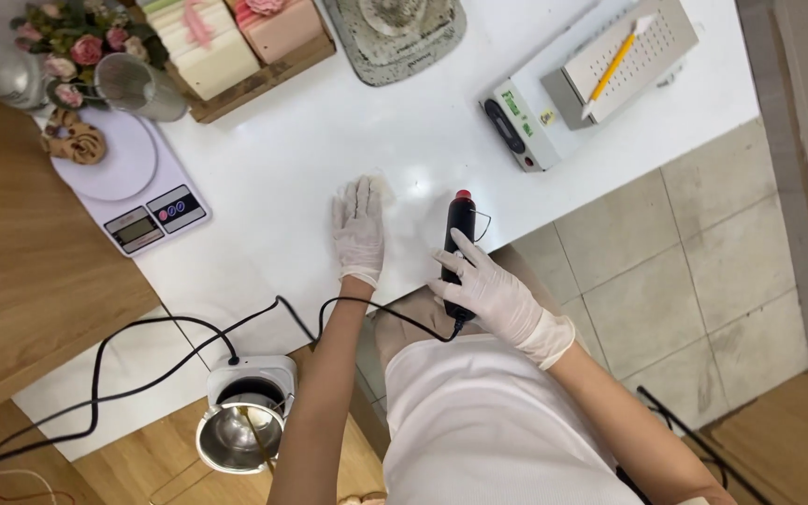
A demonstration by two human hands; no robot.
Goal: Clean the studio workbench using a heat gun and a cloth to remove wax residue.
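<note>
Left hand [358,231] (gloved) flat, fingers spread, palm down on white table [310,140], arm extended. Right hand [488,285] at its 3 o'clock grips black corded tool [460,224], red tip toward 12.

white glove on left hand [358,234]; right hand [493,292], white apron

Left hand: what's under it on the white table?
The gloved left hand lies flat on the white table, palm down. A small pale patch shows past its fingertips. Anything beneath the palm is covered. The right hand holds a black corded tool beside it.
</note>
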